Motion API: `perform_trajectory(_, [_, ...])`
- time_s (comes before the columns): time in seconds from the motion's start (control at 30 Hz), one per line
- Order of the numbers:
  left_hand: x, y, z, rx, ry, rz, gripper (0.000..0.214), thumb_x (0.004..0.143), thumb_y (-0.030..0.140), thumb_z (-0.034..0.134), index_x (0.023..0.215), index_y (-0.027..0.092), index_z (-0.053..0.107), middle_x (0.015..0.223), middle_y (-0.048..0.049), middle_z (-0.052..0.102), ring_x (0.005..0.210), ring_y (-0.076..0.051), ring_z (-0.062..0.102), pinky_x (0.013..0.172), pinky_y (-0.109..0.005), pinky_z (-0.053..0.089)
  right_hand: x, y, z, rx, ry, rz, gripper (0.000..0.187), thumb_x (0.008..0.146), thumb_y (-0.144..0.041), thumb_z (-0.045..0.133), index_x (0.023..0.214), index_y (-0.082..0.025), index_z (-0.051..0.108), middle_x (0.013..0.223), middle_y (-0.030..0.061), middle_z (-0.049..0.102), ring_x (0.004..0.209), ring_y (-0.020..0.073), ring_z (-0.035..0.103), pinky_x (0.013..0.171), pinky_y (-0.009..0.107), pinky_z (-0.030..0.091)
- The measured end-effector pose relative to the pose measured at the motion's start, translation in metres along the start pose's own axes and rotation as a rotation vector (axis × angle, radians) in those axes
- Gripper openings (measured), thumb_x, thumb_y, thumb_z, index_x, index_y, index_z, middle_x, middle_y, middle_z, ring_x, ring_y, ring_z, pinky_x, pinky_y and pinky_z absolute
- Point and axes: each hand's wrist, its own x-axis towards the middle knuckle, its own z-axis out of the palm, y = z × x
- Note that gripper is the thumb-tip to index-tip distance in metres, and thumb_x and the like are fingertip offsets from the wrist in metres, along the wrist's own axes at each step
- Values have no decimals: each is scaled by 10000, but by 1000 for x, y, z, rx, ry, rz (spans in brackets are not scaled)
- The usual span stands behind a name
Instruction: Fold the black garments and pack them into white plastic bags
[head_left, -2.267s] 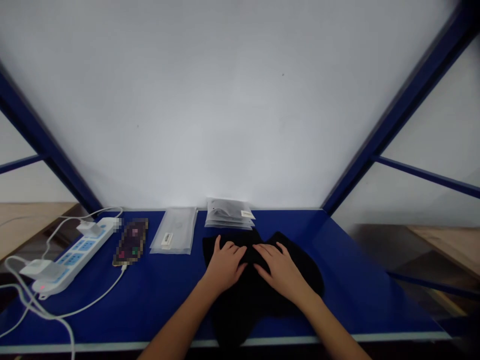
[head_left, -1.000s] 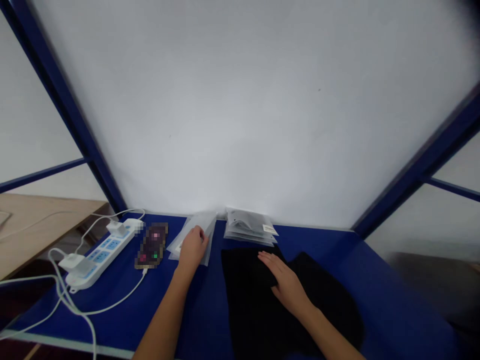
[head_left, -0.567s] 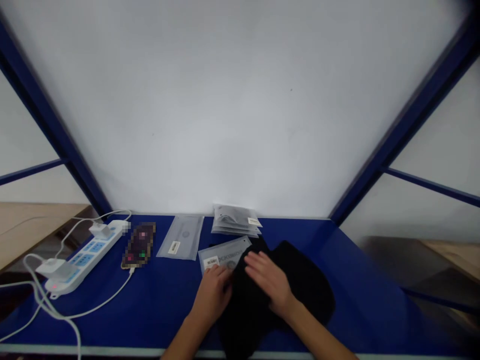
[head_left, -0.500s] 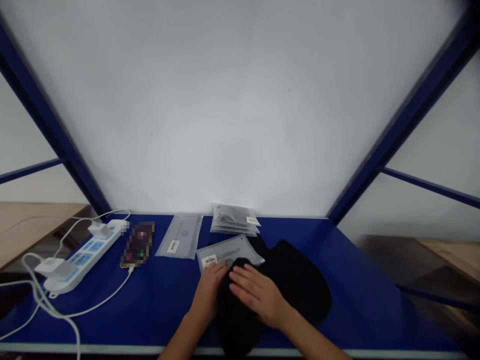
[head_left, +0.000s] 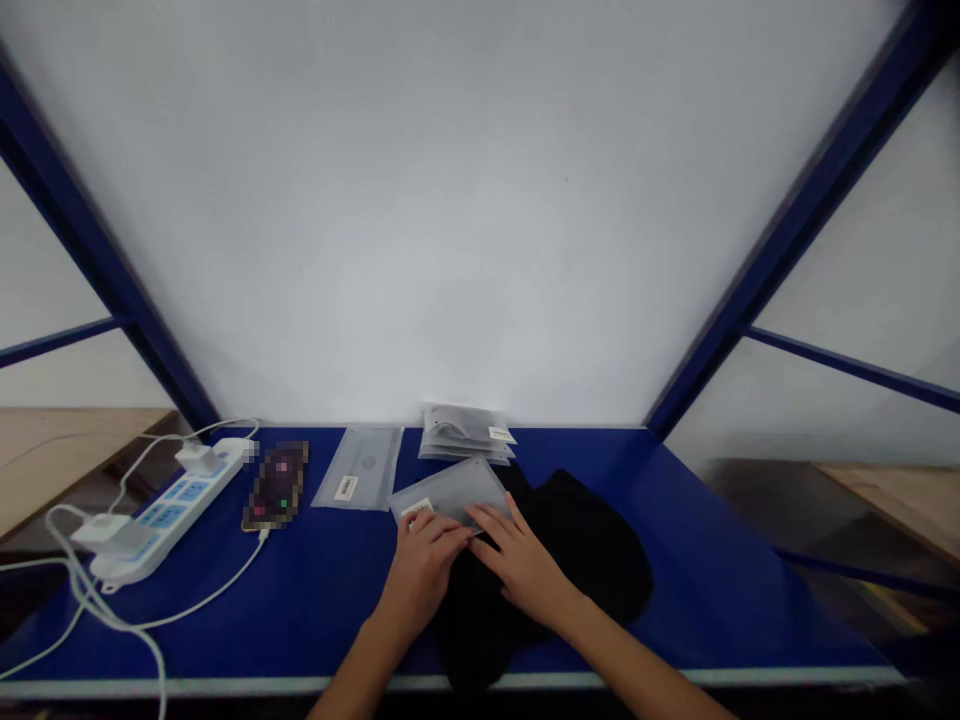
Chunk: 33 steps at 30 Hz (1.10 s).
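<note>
Head view: a white wall (head_left: 480,200) stands behind a blue table (head_left: 225,640). A big black cloth (head_left: 585,540) lies in a soft heap on the table, right in front of the person. A clear bag (head_left: 450,490) with a small white label lies on top of the far part of the cloth, and its left end pokes out over the table. Behind it sits a stack of bags (head_left: 465,435), and just left of that lies one flat bag (head_left: 358,465). Farther left are a blurred phone (head_left: 276,487) and a white power strip (head_left: 176,510).

The left hand (head_left: 424,570) is at the near edge of the clear bag, by the label, with its fingers close together and bent down. I cannot tell if it pinches. The right hand (head_left: 521,565) is spread, with its fingertips at the bag's edge and its palm over the cloth.

The bag looks thin, light and slick, so it may slide or bend. It seems best to hold it by the edges. The cloth looks soft and will likely flop, so it may need both hands.
</note>
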Motion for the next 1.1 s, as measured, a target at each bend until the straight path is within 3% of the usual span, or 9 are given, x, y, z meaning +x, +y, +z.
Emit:
perform_trajectory(0.1, [-7, 3, -1, 60, 72, -16, 468, 870, 17, 481, 1215, 287, 646, 1133, -49, 702, 1059, -235, 590, 975, -461, 393, 0, 7, -3, -7, 87, -10, 606, 675, 29, 509, 1241, -153, 622, 1291, 150, 626, 1203, 272, 565, 1063, 504, 460])
perform_trajectory(0.2, [-12, 2, 0, 61, 122, -143, 568, 761, -42, 478, 1228, 253, 614, 1213, -76, 655, 1126, -265, 548, 947, -466, 426, 5, 9, -5, -85, 134, 89, 572, 687, 35, 511, 1201, -176, 649, 1239, 150, 633, 1097, 276, 597, 922, 433, 546])
perform_trajectory(0.37, [-5, 6, 7, -170, 163, -177, 562, 710, -78, 407, 1149, 218, 594, 1165, -82, 639, 1120, -236, 549, 980, -451, 458, 37, -4, 9, -246, 0, 321, 261, 826, -33, 556, 975, -170, 720, 1227, 193, 641, 978, 312, 623, 793, 442, 558])
perform_trajectory(0.47, [-3, 4, 9, -258, 193, -180, 512, 753, -50, 400, 1152, 209, 590, 1156, -86, 640, 1127, -228, 555, 1017, -457, 450, 49, -11, 9, -216, -89, 419, 208, 864, -56, 557, 966, -140, 718, 1321, 231, 590, 1073, 356, 606, 834, 494, 541])
perform_trajectory(0.53, [-6, -5, 8, -288, 199, -212, 460, 775, -19, 413, 1124, 211, 605, 1142, -85, 649, 1119, -230, 572, 1010, -458, 459, 46, -12, -4, -80, -125, 369, 285, 852, -91, 613, 1124, -143, 683, 1438, 218, 499, 1228, 367, 532, 950, 517, 501])
perform_trajectory(0.67, [-16, -28, 0, -351, 198, -320, 375, 810, 52, 434, 1092, 212, 621, 1121, -82, 669, 1088, -225, 620, 989, -445, 485, 25, -9, -33, 224, -163, 158, 580, 883, -258, 660, 1432, -245, 474, 1581, 117, 325, 1405, 281, 384, 1094, 429, 433])
perform_trajectory(0.77, [-19, -35, -4, -381, 182, -330, 326, 855, 100, 428, 1088, 212, 627, 1147, -85, 673, 1104, -218, 630, 996, -437, 490, 19, -8, -26, 157, -127, 178, 482, 937, -188, 576, 1406, -278, 517, 1496, 126, 444, 1344, 277, 464, 1073, 445, 454])
perform_trajectory(0.93, [-20, -34, -8, -281, 170, -255, 356, 842, 64, 408, 1085, 209, 623, 1173, -93, 667, 1131, -219, 617, 1011, -445, 488, 36, -16, 0, -48, -98, 271, 329, 897, -114, 605, 1193, -235, 684, 1281, 187, 598, 1101, 314, 627, 872, 448, 569])
perform_trajectory(1.1, [-18, -28, -26, 68, 54, -127, 524, 813, 58, 494, 1306, 224, 551, 1321, -100, 600, 1243, -276, 511, 1053, -512, 427, 19, -13, -22, 181, 125, 52, 271, 944, -250, 584, 1209, -229, 631, 1292, 135, 581, 1170, 259, 571, 961, 421, 523])
